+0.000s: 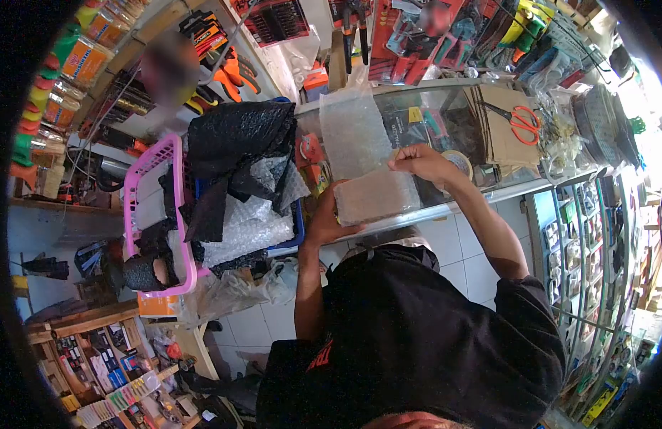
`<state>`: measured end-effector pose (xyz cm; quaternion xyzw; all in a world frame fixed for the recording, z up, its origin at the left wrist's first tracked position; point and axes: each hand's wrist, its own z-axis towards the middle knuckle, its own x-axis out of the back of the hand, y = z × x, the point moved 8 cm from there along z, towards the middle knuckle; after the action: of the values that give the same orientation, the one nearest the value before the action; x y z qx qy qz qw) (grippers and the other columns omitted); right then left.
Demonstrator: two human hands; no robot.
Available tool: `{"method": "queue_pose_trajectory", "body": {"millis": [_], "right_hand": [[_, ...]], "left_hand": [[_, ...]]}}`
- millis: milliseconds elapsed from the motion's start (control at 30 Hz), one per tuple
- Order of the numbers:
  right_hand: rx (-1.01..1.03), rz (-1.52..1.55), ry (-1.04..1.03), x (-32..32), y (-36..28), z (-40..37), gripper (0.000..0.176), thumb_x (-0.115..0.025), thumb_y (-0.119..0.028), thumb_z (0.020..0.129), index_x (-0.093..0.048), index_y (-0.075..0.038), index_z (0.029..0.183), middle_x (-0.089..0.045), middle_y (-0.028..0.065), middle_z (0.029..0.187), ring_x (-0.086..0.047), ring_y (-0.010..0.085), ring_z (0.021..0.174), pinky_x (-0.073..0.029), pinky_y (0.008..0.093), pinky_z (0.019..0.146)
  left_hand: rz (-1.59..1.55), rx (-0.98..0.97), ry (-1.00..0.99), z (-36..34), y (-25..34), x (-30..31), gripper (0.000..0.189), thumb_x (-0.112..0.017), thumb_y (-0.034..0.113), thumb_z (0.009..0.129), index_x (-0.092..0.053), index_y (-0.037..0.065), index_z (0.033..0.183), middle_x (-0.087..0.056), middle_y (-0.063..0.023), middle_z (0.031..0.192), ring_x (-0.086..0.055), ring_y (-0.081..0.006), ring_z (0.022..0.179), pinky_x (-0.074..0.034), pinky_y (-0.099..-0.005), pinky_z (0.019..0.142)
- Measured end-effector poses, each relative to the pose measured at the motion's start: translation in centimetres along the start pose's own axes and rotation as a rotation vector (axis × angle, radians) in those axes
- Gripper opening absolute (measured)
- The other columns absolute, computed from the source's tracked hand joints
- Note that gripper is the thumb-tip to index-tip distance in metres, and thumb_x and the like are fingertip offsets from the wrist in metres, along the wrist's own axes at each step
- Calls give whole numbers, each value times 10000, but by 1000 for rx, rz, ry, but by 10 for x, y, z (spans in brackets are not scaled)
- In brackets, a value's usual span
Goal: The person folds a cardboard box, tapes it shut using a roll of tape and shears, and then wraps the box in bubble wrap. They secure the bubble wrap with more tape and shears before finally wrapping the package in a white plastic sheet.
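My left hand [325, 220] grips the left end of a flat, box-shaped package [377, 199] covered in clear bubble wrap. Its fingers curl around the package's side and underneath. From the package, a loose sheet of bubble wrap [354, 132] runs away over the glass counter. My right hand [422, 164] pinches the right edge of that wrap, just above the package's far right corner. What lies inside the wrapping is hidden. Close to my right wrist, a roll of tape [459, 163] rests on the counter, partly covered by the hand.
Orange-handled scissors [524, 126] lie on cardboard sheets [499, 146] at the counter's right. To the left stand a pink basket [190, 280] and a blue crate [300, 225] heaped with black and clear bubble wrap. Packaged tools hang behind; a stocked rack [549, 236] stands right.
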<state>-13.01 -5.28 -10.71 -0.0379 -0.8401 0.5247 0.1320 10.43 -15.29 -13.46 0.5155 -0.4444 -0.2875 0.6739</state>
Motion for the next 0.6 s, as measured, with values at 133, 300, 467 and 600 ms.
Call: {"method": "queue_pose_trajectory", "body": {"millis": [133, 300, 467, 600], "right_hand": [[-45, 10, 51, -1, -5, -1, 257, -812, -280, 934, -681, -115, 788, -543, -85, 715, -448, 55, 685, -336, 253, 636], [110, 34, 7, -5, 21, 13, 132, -726, -189, 1002, -712, -59, 988, -653, -46, 861, -566, 58, 803, -457, 248, 760], [341, 104, 133, 5, -4, -16, 177, -670, -89, 1020, -703, -35, 1186, -722, 13, 1062, -660, 96, 991, -510, 264, 912], [568, -119, 280, 13, -55, -64, 297, -749, -152, 951, -686, -48, 1222, -697, 111, 1233, -643, 221, 1185, -484, 355, 1026]], "left_hand": [[89, -15, 25, -1, 2, 1, 1038, -1021, 290, 619, -465, 80, 1469, -557, -147, 1384, -542, -321, 1323, -461, -452, 1105], [129, -51, -20, 1, 1, 1, 1017, -1022, 299, 634, -462, 80, 1453, -571, -105, 1385, -545, -282, 1329, -425, -455, 1146], [74, -32, -35, 4, 12, 3, 1005, -1030, 286, 622, -478, 76, 1435, -584, -113, 1383, -553, -286, 1325, -439, -450, 1135], [85, -18, 12, -1, 7, 3, 1040, -1042, 303, 578, -501, 75, 1437, -603, -121, 1355, -573, -278, 1301, -475, -423, 1094]]}}
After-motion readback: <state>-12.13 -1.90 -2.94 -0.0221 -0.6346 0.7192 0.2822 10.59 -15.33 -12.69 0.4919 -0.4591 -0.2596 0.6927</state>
